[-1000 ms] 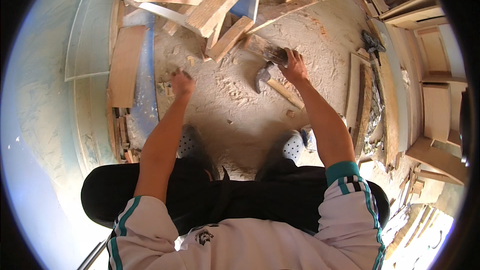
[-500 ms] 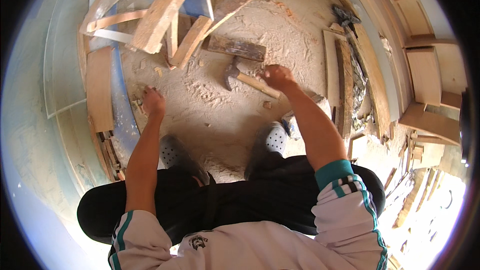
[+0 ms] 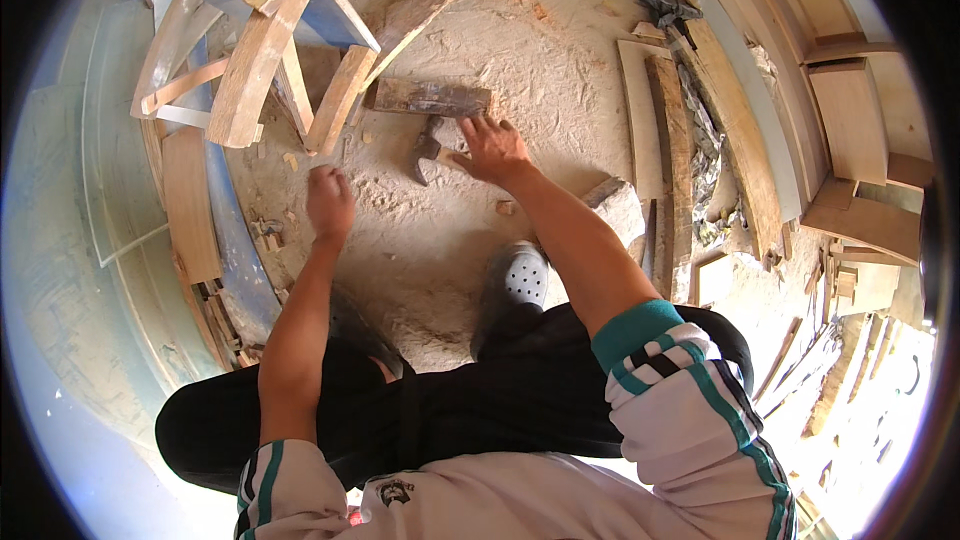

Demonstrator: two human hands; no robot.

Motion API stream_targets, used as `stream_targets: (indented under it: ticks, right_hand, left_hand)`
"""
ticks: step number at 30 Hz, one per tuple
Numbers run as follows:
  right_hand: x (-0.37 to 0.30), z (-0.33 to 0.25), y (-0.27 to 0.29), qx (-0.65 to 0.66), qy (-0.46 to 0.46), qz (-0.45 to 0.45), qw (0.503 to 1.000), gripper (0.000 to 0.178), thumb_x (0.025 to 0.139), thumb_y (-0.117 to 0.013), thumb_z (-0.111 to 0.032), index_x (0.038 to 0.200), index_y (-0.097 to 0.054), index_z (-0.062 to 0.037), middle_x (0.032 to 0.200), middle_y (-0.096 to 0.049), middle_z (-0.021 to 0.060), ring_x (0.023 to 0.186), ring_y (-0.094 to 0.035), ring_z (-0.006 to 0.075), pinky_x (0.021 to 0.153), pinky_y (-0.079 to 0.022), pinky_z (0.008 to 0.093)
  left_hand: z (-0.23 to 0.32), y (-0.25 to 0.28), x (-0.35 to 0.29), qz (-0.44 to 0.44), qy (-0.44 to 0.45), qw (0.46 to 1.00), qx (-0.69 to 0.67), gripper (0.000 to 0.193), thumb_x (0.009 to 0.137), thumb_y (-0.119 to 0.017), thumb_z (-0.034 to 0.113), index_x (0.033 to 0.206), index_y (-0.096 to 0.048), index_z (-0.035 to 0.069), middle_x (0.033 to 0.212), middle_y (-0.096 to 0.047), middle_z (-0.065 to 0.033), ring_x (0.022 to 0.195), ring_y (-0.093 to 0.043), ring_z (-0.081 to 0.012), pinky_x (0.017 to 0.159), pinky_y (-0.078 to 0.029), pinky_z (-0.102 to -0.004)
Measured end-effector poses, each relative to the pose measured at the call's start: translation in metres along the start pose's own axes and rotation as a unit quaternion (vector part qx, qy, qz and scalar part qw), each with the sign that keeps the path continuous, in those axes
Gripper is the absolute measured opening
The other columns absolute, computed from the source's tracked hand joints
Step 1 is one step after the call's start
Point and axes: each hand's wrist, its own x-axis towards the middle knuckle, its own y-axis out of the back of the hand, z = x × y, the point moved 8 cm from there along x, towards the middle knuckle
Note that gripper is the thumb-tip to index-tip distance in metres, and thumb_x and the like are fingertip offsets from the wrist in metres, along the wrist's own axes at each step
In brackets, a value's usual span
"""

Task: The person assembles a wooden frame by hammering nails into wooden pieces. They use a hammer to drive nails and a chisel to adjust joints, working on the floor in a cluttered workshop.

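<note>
My right hand (image 3: 495, 150) has its fingers spread, its tips by the near right end of a dark wooden block (image 3: 432, 97) lying on the dusty ground. Below that palm lies a hammer (image 3: 430, 154); its metal head shows to the left, and most of its wooden handle is hidden by the hand. My left hand (image 3: 331, 202) is closed with curled fingers, raised near the lower end of a wooden frame's leg (image 3: 341, 100). Whatever it holds, if anything, cannot be made out. The wooden frame (image 3: 258, 65) of joined, angled pieces stands at the far left.
A pale stone block (image 3: 616, 208) sits beside my right forearm. Planks (image 3: 668, 160) and a dark tool (image 3: 668, 4) lie along the right. On the left are a flat board (image 3: 191, 205) and glass-like sheets (image 3: 125, 180). Wood chips (image 3: 268, 232) litter the dusty ground.
My right hand has moved left over the hammer handle, and its fingers have spread. My left hand has moved forward and right toward the frame's leg. The view has shifted slightly.
</note>
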Motion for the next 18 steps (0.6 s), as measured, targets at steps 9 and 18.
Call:
stream_targets:
  ticks: [9,18]
  right_hand:
    - [-0.011,0.041,-0.028,-0.027,-0.066,0.130,0.989,0.077,0.095,-0.056,-0.034,0.157,-0.014,-0.0139,0.135,-0.050,0.0090,0.126,-0.045,0.0246,0.104,-0.036,0.0446]
    - [-0.031,0.012,-0.029,0.118,0.040,0.178,0.976,0.046,0.091,-0.059,-0.043,0.121,-0.059,-0.0082,0.113,-0.058,0.0101,0.114,-0.053,0.0270,0.097,-0.040,0.0437]
  left_hand:
    - [0.193,-0.094,0.071,-0.176,-0.214,0.961,-0.014,0.026,0.099,-0.047,0.022,0.111,-0.051,0.000,0.123,-0.059,-0.0231,0.108,-0.060,-0.0419,0.092,-0.048,-0.0497]
    - [0.187,-0.097,0.099,-0.248,-0.041,0.967,0.049,0.020,0.097,-0.050,0.029,0.101,-0.058,0.011,0.100,-0.068,-0.0164,0.086,-0.066,-0.0400,0.077,-0.051,-0.0503]
